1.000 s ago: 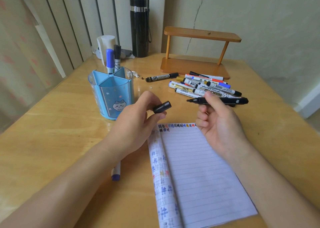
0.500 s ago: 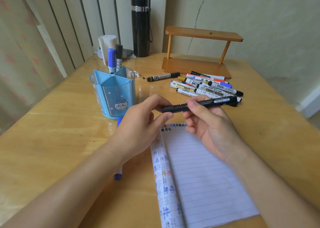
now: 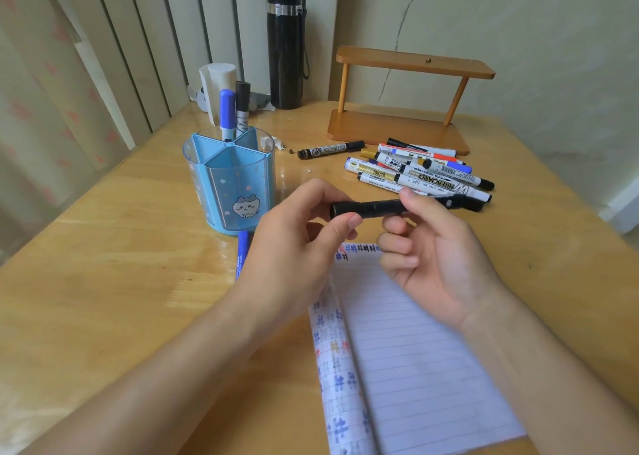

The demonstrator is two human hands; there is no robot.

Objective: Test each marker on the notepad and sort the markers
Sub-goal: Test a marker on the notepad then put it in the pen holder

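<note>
Thumb and fingers of the left hand point(image 3: 294, 247) pinch the cap end of a black marker point(image 3: 373, 209); the right hand point(image 3: 439, 261) grips its barrel, level above the far end of the notepad point(image 3: 415, 368), probably to work the cap. Other markers point(image 3: 415, 174) lie far right.

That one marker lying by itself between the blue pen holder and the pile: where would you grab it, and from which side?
Pinch the lone marker mid-barrel, on its label, coming down from above. It lies flat on the table, apart from the pile, so both long sides are free for finger and thumb; a middle grip should keep it level.
</note>
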